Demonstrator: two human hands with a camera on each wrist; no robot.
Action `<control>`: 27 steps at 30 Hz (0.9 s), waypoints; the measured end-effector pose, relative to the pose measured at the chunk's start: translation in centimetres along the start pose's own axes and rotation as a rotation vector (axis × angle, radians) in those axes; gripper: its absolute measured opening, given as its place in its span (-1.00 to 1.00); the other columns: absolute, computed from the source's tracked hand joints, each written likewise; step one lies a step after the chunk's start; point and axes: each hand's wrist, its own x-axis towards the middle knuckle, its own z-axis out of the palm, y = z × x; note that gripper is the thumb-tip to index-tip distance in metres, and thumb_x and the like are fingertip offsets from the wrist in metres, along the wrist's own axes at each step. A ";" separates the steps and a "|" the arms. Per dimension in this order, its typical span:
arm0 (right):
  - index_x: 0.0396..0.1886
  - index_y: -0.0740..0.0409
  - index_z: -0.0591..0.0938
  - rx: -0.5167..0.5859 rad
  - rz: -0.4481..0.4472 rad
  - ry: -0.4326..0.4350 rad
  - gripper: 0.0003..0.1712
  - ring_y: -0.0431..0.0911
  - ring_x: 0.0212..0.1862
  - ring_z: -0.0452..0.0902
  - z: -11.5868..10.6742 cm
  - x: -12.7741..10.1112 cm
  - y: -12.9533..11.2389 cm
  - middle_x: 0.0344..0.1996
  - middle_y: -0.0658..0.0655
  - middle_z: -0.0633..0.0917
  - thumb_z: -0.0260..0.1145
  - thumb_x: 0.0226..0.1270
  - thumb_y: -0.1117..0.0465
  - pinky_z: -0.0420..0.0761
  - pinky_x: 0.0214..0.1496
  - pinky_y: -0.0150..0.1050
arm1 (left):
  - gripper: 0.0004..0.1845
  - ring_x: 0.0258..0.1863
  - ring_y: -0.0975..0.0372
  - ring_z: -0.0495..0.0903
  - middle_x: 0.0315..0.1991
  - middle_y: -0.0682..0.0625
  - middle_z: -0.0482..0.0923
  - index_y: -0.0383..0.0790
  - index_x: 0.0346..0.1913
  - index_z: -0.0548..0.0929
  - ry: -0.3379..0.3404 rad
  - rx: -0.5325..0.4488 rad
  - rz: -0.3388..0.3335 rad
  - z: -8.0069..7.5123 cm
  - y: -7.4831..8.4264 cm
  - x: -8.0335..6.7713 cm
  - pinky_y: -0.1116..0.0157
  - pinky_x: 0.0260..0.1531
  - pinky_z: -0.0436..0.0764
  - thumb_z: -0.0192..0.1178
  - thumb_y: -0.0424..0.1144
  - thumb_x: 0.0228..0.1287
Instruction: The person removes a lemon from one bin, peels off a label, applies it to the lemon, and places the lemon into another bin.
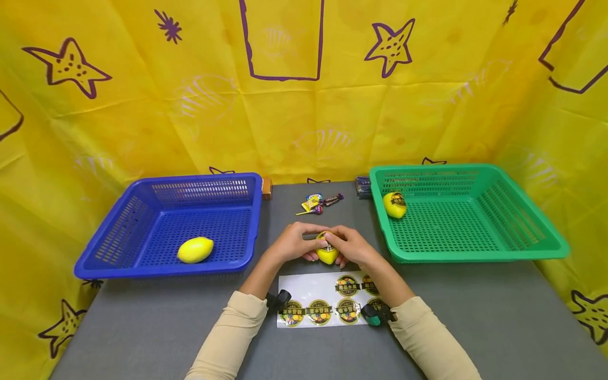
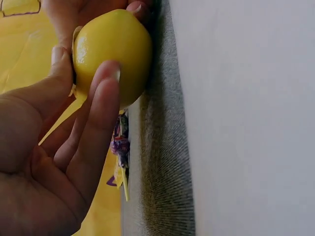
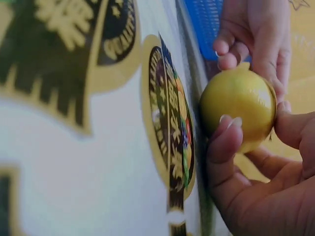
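A blue basket [image 1: 142, 232] at the left holds one lemon [image 1: 195, 249]. At the centre of the table [image 1: 142, 327], the left hand [image 1: 293, 243] and right hand [image 1: 353, 247] both have their fingers [image 2: 101, 105] curled around a held lemon [image 1: 327, 254], just above a sticker sheet [image 1: 304, 290]. Candies [image 1: 317, 203] lie behind the hands. A green basket [image 1: 522, 232] at the right holds a labelled lemon [image 1: 395, 205].

Table [image 1: 142, 316] viewed from above and forward by head camera; lemon [image 2: 110, 51] seen very close, sideways, by both wrist cameras, shared by all views.
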 end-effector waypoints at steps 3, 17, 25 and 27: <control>0.22 0.36 0.51 0.090 -0.007 -0.033 -0.58 -0.10 -0.61 0.50 -0.4 0.0 0.4 -0.39 0.20 0.60 0.16 0.57 0.14 0.55 -0.59 -0.29 | -0.58 -0.52 0.08 0.72 0.12 -0.26 0.61 -0.20 0.28 0.62 -0.042 -0.078 -0.020 -0.2 -0.2 -0.2 0.13 -0.44 0.72 0.27 -0.37 0.38; 0.46 0.31 0.34 0.269 0.009 -0.183 -0.51 0.01 -0.39 0.62 -2.2 0.0 1.3 -0.10 0.31 0.59 0.01 0.60 0.35 0.70 -0.30 -0.19 | -0.56 -0.48 0.03 0.74 0.17 -0.33 0.56 -0.28 0.34 0.54 0.016 -0.140 -0.062 -0.1 -0.9 -0.3 0.16 -0.46 0.71 0.08 -0.52 0.46; 0.47 0.20 0.34 -0.411 -0.141 -0.057 -0.21 0.03 -0.20 0.58 -0.4 -1.0 -1.0 0.04 0.29 0.56 0.32 0.41 -0.09 0.61 -0.19 -0.06 | -0.54 -0.52 0.18 0.66 -0.02 -0.20 0.69 -0.23 0.32 0.56 0.154 0.206 0.002 0.3 0.5 -1.7 0.22 -0.43 0.66 0.26 -0.38 0.38; 0.43 0.14 0.39 -0.595 -0.171 -0.006 -0.14 0.01 -0.16 0.54 0.5 -1.2 -1.6 0.03 0.23 0.56 0.48 0.23 -0.09 0.58 -0.15 -0.04 | -0.55 -0.51 0.22 0.63 -0.06 -0.13 0.71 -0.18 0.28 0.60 0.207 0.428 0.051 0.6 1.2 -2.6 0.18 -0.39 0.63 0.32 -0.31 0.34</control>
